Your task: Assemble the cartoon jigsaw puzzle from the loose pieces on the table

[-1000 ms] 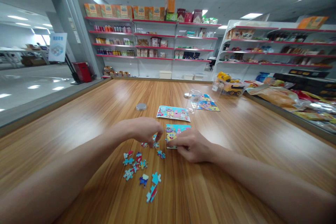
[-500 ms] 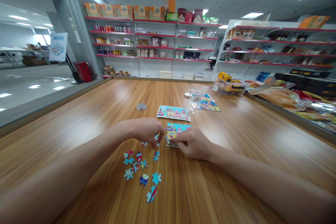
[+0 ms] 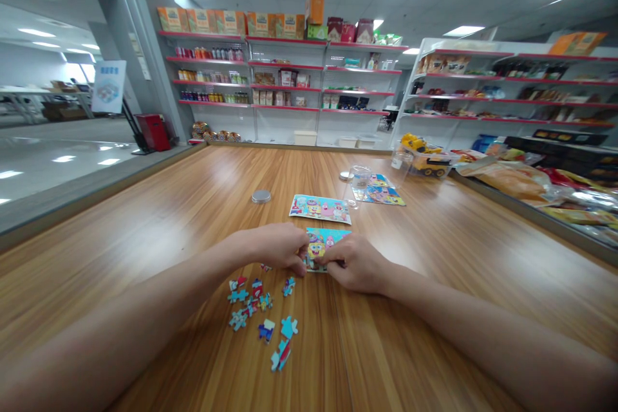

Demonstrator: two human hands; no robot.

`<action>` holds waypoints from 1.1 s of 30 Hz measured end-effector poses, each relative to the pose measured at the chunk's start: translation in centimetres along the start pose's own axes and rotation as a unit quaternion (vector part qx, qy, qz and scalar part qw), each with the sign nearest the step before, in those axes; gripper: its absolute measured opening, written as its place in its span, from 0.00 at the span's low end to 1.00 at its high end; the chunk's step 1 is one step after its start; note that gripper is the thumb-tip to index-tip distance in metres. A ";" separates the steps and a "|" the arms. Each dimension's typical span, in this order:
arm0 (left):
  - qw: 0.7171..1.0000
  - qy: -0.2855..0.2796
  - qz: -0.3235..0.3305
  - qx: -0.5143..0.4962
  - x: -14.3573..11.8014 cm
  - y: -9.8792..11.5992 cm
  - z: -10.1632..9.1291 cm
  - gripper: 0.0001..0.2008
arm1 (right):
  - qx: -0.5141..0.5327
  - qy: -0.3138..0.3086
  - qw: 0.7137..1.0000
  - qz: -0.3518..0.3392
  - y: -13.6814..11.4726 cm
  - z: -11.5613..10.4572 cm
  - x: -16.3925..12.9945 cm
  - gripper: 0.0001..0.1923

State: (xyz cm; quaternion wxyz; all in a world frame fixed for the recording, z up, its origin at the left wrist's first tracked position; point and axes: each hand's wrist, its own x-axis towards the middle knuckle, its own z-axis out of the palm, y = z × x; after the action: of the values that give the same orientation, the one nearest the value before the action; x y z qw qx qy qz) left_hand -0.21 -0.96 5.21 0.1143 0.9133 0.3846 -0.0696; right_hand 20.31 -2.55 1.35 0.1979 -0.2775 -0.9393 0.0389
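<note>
Both hands down on the bench (image 3: 434, 283), left hand (image 3: 277, 246) and right hand (image 3: 355, 264) with fingers curled shut pinching the half-built puzzle (image 3: 326, 246) from nine and three o'clock, loose pieces (image 3: 258, 312) scattered at seven o'clock, nearer the left.

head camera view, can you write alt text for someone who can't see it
Two bare hands, left hand and right hand, meet at a partly built cartoon puzzle on a wooden table. Loose puzzle pieces lie scattered near the left forearm, a finished puzzle lies beyond, and shop shelves line the back.
</note>
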 end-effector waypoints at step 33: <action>0.975 0.038 0.129 -0.178 -0.4 -3.3 -0.9 0.06 | 0.026 -0.008 0.999 0.020 0.1 0.2 -0.1 0.16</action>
State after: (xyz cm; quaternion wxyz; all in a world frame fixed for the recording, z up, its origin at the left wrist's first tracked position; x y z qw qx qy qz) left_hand -2.83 1.26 5.63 0.2679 0.9224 0.2735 0.0501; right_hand 20.34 -2.47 1.15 0.1971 -0.2903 -0.9339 0.0690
